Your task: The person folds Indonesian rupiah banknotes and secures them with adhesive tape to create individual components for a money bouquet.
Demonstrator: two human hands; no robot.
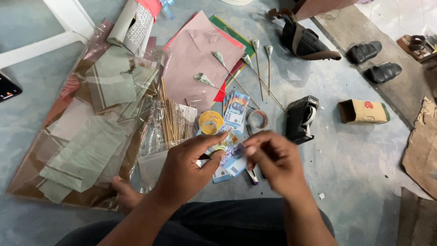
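Hands (230,159) pinching banknote (227,152), seemingly folded; tape dispenser (300,118) near.

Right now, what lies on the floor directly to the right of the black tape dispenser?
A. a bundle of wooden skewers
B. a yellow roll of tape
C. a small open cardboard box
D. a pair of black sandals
C: the small open cardboard box lies on its side on the floor to the right of the black tape dispenser, while the sandals sit farther up.

Five folded-note sticks (236,73), two black sandals (373,61)
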